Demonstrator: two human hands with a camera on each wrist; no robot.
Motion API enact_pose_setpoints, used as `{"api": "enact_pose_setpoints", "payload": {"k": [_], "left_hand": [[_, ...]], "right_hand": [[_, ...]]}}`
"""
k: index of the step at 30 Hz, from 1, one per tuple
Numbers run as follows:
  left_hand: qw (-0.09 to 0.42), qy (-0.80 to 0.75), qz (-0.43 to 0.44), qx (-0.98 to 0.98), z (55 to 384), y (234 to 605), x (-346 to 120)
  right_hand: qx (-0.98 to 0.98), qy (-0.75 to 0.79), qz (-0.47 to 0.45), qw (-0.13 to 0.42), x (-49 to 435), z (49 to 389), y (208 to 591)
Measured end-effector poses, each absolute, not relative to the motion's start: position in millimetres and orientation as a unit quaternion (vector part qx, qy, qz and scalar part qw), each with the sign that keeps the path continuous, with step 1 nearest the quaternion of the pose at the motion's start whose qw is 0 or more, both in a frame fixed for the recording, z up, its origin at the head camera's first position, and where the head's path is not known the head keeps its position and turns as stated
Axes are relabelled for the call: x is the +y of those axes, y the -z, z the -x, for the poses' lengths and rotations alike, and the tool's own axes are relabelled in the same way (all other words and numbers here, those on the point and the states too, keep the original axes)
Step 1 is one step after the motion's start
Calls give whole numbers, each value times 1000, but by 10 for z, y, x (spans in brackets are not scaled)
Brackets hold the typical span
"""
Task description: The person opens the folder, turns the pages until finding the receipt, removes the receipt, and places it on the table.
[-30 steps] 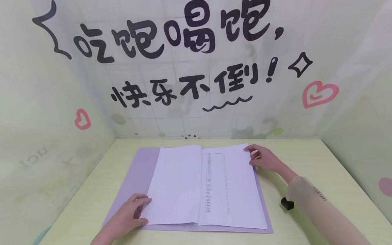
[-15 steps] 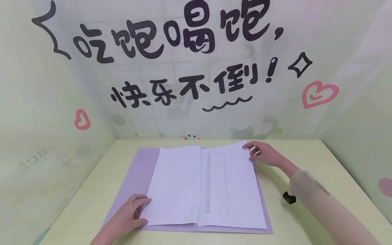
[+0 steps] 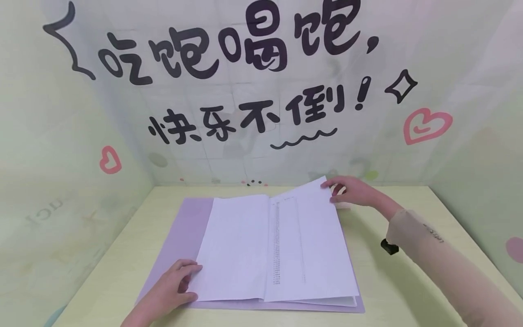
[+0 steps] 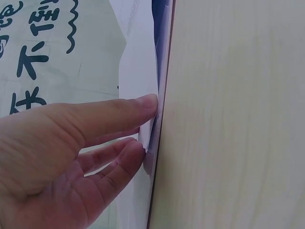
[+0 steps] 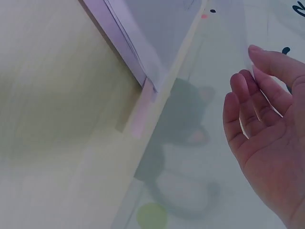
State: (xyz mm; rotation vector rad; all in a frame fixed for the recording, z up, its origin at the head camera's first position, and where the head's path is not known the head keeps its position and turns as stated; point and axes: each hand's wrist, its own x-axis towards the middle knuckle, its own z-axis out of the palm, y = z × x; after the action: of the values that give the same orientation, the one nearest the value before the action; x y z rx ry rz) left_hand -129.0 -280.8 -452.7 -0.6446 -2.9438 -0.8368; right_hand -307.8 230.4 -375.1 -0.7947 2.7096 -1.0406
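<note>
Nearest to the person, the bare left hand (image 3: 167, 286) rests with relaxed fingers on the outer edge of the blank white paper page (image 3: 233, 247); thumb and fingertip press it and do not appear to clasp it. Under the page, the open pale-purple flat folder (image 3: 185, 231) lies on the pale wood-grain counter (image 3: 114, 268). On its right side is the printed white paper sheet (image 3: 324, 254), whose far outer corner is raised; there the bare right hand (image 3: 357, 190) pinches it between thumb and fingers.

The step in hand seems to be the turning of this sheet. The next move would call for a gentle carry leftward over the fold, without crease.

The head view shows the print; the left wrist view shows more closely how the thumb meets the near edge. The right wrist view shows a small pale-pink strip (image 5: 140, 114) beside the folder's corner, only faint from the head. Farthest stands the whitish wall with black lettering (image 3: 245, 154).
</note>
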Motion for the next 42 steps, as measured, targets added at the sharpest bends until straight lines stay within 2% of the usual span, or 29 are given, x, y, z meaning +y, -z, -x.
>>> {"api": "enact_pose_setpoints", "payload": {"k": [8,24,35,42], "left_hand": [[2,271,200,-942,1290,4523,-2796],[-8,261,194,-946,1289,4482,-2767],[-31,273,190,-943,1305,4456,-2748],[-12,256,197,-946,1298,4448,-2745]], "right_hand": [[893,322,311,48,2221,3182,3506],[892,333,305,26,1745,3281,3171],[878,350,327,8,1346,3348,3074],[867,373,329,3,1059,3356,3065]]}}
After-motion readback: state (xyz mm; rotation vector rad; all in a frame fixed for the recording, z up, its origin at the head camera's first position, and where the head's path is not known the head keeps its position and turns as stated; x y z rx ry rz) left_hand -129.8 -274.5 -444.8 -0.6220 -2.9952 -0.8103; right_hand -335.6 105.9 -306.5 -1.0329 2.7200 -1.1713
